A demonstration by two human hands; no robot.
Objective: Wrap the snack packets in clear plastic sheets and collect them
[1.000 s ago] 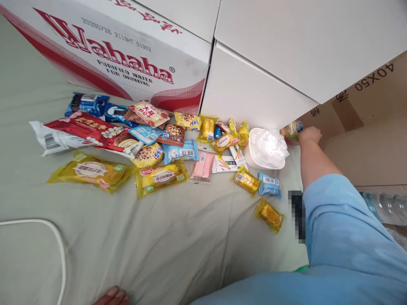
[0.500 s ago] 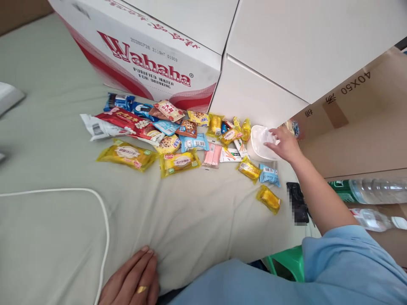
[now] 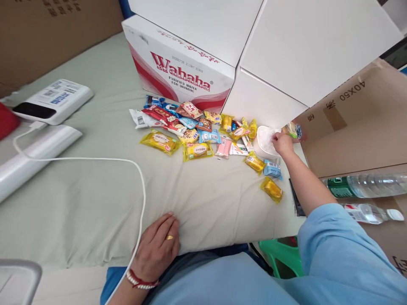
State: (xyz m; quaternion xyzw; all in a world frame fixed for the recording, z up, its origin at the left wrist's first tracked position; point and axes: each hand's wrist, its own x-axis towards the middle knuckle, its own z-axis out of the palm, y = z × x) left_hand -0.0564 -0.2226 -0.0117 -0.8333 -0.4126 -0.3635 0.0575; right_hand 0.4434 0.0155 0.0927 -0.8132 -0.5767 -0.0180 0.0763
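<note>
My right hand [image 3: 282,143] is at the right side of a white plastic tub [image 3: 260,149], its fingers pinched on a thin clear plastic bag [image 3: 268,136] inside the tub. My left hand [image 3: 160,241] lies on the pale green sheet [image 3: 206,203] near its front edge, holding nothing, fingers stretched forward side by side. Left of the tub spreads a heap of wrapped snacks: a red-and-white bag [image 3: 163,118], yellow packets [image 3: 160,142], a pink packet [image 3: 223,148] and blue packets [image 3: 210,136]. In front of the tub are yellow packets [image 3: 272,189] and a light blue packet [image 3: 272,169].
A Wahaha water carton [image 3: 184,67] and white cabinet panels [image 3: 267,93] stand behind the snacks. A white cable [image 3: 95,159] runs from a white device [image 3: 54,101] past my left wrist. Bottles [image 3: 365,186] and a cardboard box [image 3: 343,140] are at right; a green stool [image 3: 281,256] is below.
My right fingers have drawn together on the clear plastic at the tub. The view has shifted left and back, bringing the white device into sight. My left hand still rests on the sheet.
</note>
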